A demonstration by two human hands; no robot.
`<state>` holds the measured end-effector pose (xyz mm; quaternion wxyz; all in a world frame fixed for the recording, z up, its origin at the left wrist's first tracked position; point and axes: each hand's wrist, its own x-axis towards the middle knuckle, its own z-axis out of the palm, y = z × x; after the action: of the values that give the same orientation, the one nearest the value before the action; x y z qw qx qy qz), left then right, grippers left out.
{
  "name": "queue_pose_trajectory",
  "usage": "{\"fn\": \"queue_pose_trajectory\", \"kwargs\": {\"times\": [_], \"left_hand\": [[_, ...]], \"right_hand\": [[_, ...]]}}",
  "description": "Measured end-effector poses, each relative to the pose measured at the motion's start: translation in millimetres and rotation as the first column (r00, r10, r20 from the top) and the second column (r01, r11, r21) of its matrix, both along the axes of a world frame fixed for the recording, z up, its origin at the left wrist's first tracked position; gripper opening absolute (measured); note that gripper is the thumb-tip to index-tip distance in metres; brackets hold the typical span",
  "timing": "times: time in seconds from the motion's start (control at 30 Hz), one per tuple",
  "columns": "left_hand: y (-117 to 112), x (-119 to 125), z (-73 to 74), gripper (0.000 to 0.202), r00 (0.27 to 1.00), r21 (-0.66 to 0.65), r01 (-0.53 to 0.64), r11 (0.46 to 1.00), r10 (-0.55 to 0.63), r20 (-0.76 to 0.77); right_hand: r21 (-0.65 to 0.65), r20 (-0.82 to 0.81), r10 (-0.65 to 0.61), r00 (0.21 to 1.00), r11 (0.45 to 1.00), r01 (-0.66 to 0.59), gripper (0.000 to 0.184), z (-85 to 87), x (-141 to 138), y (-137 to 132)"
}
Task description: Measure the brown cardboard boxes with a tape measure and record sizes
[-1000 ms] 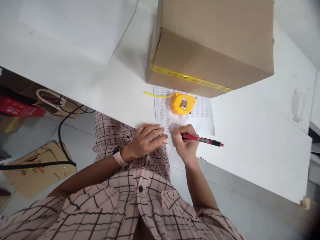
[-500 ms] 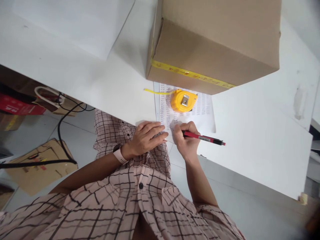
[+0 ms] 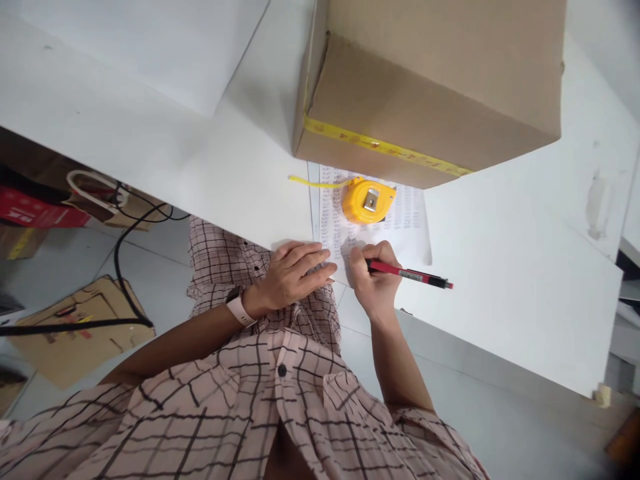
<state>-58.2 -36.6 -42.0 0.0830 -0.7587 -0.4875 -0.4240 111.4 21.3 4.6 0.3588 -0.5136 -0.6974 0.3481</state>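
My right hand (image 3: 374, 280) is closed around a red pen (image 3: 410, 274), its tip hidden against a printed sheet of paper (image 3: 407, 223) on the white table (image 3: 500, 267). Flat on the sheet's near corner at the table edge lies my left hand (image 3: 293, 277), fingers stretched out, with a watch on the wrist. A yellow tape measure (image 3: 367, 200) sits on the sheet just beyond my hands. Its yellow tape runs along the lower edge of a large cardboard box (image 3: 430, 80) standing behind it.
A large white sheet (image 3: 150, 47) lies on the table at the far left. On the floor to the left are flattened cardboard (image 3: 75, 333), black cables (image 3: 120, 267) and a red box (image 3: 30, 213).
My hands have hardly moved; the pen has shifted very slightly over the sheet. The view has drifted a little.
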Motion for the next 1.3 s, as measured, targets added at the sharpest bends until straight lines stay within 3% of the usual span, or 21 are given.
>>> {"fn": "queue_pose_trajectory", "kwargs": {"times": [0.6, 0.73, 0.83, 0.93, 1.03, 1.13, 1.2, 1.3], "left_hand": [[-0.7, -0.3, -1.6, 0.017, 1.0, 0.0, 0.011, 1.0, -0.011, 0.01], [-0.3, -0.5, 0.6, 0.015, 1.0, 0.008, 0.001, 1.0, -0.001, -0.005], [0.5, -0.6, 0.7, 0.014, 1.0, -0.006, -0.011, 1.0, 0.011, -0.006], [-0.1, 0.2, 1.5, 0.013, 1.0, -0.019, -0.015, 1.0, 0.015, 0.0], [-4.5, 2.4, 10.0, 0.015, 1.0, -0.032, 0.003, 0.999, -0.003, 0.023], [-9.0, 2.3, 24.8, 0.012, 0.996, -0.099, 0.039, 0.994, -0.031, 0.081], [-6.5, -0.7, 35.9, 0.011, 0.99, -0.21, 0.062, 0.976, -0.034, 0.134], [10.2, -4.5, 56.8, 0.01, 0.982, -0.238, 0.071, 0.969, -0.025, 0.19]], "right_hand": [[-0.035, -0.017, -0.008, 1.0, 0.999, 0.007, 0.032, -1.6, 0.2, -1.9], [-0.02, -0.049, -0.066, 0.997, 0.998, 0.065, 0.032, -2.2, -2.6, -4.0], [0.077, -0.083, -0.211, 0.974, 0.973, 0.217, 0.029, 1.0, 6.5, 1.8], [0.284, 0.05, -0.306, 0.951, 0.917, 0.281, 0.016, 7.5, 31.6, 22.2], [0.436, 0.363, -0.281, 0.888, 0.894, 0.105, 0.007, 11.6, 62.7, 51.0], [0.435, 0.65, -0.227, 0.726, 0.894, -0.111, 0.021, 7.6, 81.8, 75.9], [0.41, 0.739, -0.193, 0.646, 0.889, -0.204, 0.025, 0.3, 84.0, 88.8], [0.46, 0.74, -0.228, 0.632, 0.858, -0.229, 0.027, -12.3, 81.3, 100.5]]}}
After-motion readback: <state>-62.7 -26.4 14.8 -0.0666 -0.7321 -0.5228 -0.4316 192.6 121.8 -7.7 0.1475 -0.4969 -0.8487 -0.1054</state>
